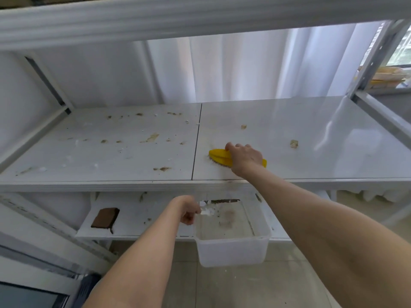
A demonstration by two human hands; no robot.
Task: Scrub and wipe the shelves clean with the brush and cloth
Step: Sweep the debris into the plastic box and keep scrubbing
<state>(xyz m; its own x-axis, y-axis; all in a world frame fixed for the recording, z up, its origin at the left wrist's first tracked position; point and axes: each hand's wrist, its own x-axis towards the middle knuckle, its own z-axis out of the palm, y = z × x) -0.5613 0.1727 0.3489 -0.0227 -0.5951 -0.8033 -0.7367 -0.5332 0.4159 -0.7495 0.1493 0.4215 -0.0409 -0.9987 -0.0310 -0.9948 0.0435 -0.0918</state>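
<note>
The right hand [243,157] curls over the yellow plastic scrubbing brush [220,157], holding it bristles-down on the white middle shelf [311,152], just right of the panel seam. The left hand [188,211], fingers curled, is at the clear plastic tub [233,250] beside white scraps [208,211]; whether it holds any cannot be told.

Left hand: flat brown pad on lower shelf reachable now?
Probably yes. The left hand holds the clear plastic tub on the same lower white shelf; the flat brown rectangular pad lies left of it, nothing standing between. It must release the tub first.
</note>
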